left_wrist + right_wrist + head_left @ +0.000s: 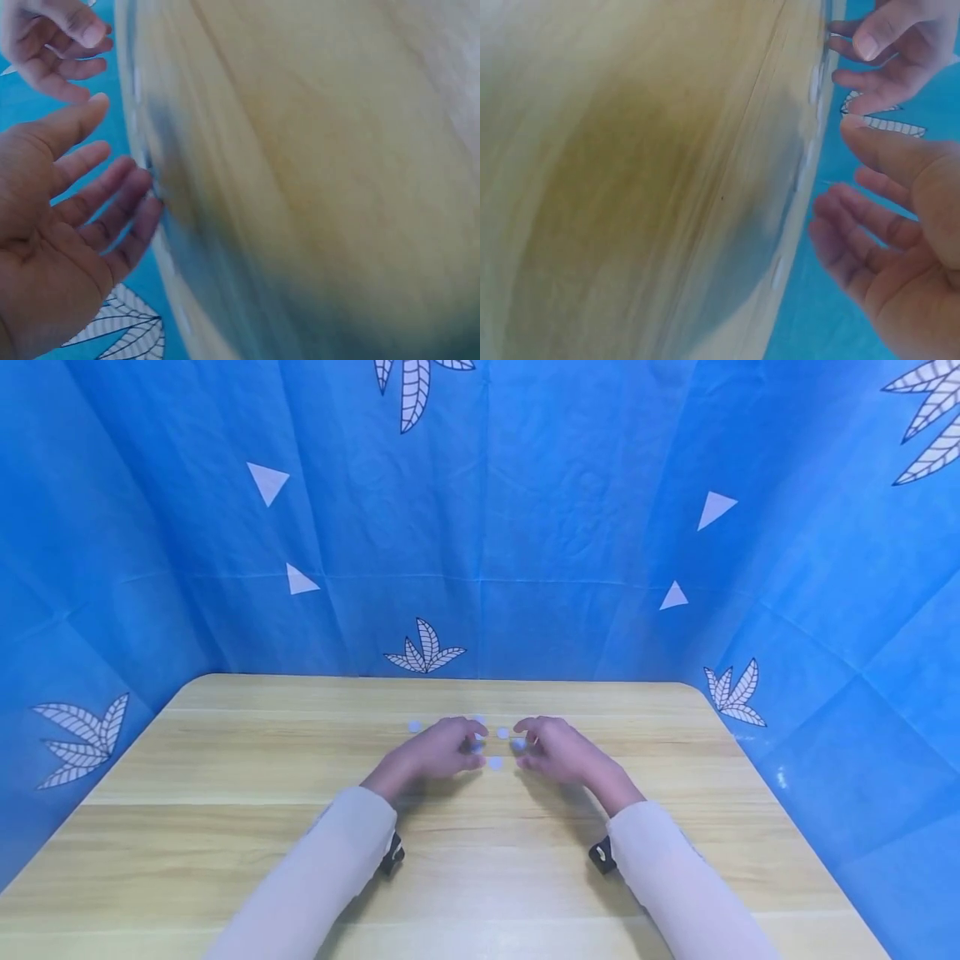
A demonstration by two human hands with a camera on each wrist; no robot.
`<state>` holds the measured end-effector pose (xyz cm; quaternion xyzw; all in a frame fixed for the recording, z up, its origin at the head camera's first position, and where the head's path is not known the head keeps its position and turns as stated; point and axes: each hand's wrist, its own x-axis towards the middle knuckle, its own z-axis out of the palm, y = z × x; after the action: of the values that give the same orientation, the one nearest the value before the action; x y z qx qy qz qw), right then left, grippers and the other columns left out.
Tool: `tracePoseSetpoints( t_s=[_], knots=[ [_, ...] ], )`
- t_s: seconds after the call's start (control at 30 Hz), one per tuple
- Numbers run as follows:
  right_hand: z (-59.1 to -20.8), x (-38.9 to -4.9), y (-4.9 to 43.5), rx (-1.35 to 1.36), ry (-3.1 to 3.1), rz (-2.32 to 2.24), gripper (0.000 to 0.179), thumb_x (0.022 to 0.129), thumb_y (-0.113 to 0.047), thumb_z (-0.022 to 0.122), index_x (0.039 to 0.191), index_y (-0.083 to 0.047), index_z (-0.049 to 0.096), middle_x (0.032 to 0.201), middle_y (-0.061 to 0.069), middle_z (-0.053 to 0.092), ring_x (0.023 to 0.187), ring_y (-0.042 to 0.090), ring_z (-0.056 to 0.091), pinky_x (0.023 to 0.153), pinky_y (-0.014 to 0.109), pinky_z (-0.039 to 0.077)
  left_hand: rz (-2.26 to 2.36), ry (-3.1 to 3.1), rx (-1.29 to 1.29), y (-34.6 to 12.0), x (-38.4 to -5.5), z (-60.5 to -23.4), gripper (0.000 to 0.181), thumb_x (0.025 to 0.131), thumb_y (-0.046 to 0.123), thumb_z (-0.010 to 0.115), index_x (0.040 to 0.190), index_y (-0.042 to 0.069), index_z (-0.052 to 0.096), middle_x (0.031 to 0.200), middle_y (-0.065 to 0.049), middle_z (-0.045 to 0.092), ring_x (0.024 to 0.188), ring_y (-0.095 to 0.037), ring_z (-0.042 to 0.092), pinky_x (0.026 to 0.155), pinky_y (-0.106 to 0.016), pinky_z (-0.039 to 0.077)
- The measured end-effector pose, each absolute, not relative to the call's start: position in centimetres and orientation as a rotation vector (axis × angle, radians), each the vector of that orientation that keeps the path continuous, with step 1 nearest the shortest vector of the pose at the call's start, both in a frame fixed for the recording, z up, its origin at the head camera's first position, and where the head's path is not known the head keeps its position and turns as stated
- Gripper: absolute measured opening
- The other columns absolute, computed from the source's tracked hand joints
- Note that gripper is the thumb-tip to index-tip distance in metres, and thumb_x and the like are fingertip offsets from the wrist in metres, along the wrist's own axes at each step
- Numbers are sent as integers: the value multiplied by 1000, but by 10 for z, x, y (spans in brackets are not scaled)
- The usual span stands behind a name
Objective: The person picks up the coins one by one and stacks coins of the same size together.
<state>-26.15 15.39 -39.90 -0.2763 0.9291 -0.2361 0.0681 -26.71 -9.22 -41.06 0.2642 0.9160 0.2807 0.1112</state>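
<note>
Several small round white pieces lie on the wooden table [480, 860] around both hands; one white piece [496, 763] is between the fingertips of the two hands, and another white piece [415, 726] sits behind the left wrist. My left hand [448, 747] hovers over the table with loosely bent, spread fingers and nothing in its grasp. Facing it, my right hand [555, 750] has the same loose bend, thumb apart from the fingers, palm bare in the right wrist view. From that view the pieces [815, 82] look thin and flat, edge-on.
A blue cloth [480, 527] with white leaf and triangle prints hangs behind the table and along both sides. Pale sleeves cover both forearms, and a black strap piece [602, 855] shows under the right cuff.
</note>
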Motion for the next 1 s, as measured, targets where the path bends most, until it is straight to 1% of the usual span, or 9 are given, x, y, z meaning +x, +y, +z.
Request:
tracePoseSetpoints(
  t_s=[0.07,0.13,0.27,0.4,0.47,0.67,0.9,1.0],
  knots=[
    [-400,-264,154,-828,2767,-770,47,90,-11,79,132,2,61,102,9,71,90,20,68,84,37,57,906,2661,752,-92,-270,-414,45,95,17,74,135,3,61,113,-8,69,107,-22,64,99,-40,52],
    [-401,-265,153,-821,2738,-815,43,90,-8,78,129,2,63,97,6,70,87,17,68,82,35,58,985,2629,718,-92,-272,-417,40,93,14,75,130,3,63,106,-5,69,101,-20,64,95,-37,53],
    [-403,-270,151,-778,2670,-920,37,89,-5,78,123,2,66,98,6,72,92,18,69,84,34,58,1086,2590,661,-93,-274,-421,33,91,11,78,121,2,68,97,0,67,92,-16,62,86,-31,55],
    [-407,-274,149,-730,2595,-1032,34,87,-3,79,119,2,68,96,5,73,93,18,70,84,33,58,1140,2567,649,-93,-275,-423,29,88,8,80,115,3,71,95,-1,68,89,-15,61,81,-28,55],
    [-408,-274,147,-726,2565,-1071,33,86,-1,79,118,4,68,94,5,73,90,16,69,84,32,58,1159,2550,661,-92,-276,-424,28,86,6,81,112,3,72,96,-2,69,89,-14,62,81,-27,55],
    [-412,-274,143,-752,2523,-1121,31,82,4,80,112,7,70,95,13,74,89,18,71,85,30,59,1145,2557,687,-85,-275,-426,28,84,2,82,110,3,73,99,-4,71,91,-14,64,85,-28,55],
    [-418,-277,137,-746,2524,-1099,27,81,2,83,106,4,73,92,8,74,86,14,70,83,28,59,1013,2634,701,-83,-275,-425,28,84,4,82,111,4,73,100,-2,70,95,-16,62,91,-33,53],
    [-418,-276,136,-761,2533,-1085,25,81,2,83,104,3,74,91,8,74,84,14,70,83,29,59,1002,2638,716,-83,-275,-424,27,83,4,82,109,4,74,99,-2,71,95,-17,62,91,-34,53]
  ],
)
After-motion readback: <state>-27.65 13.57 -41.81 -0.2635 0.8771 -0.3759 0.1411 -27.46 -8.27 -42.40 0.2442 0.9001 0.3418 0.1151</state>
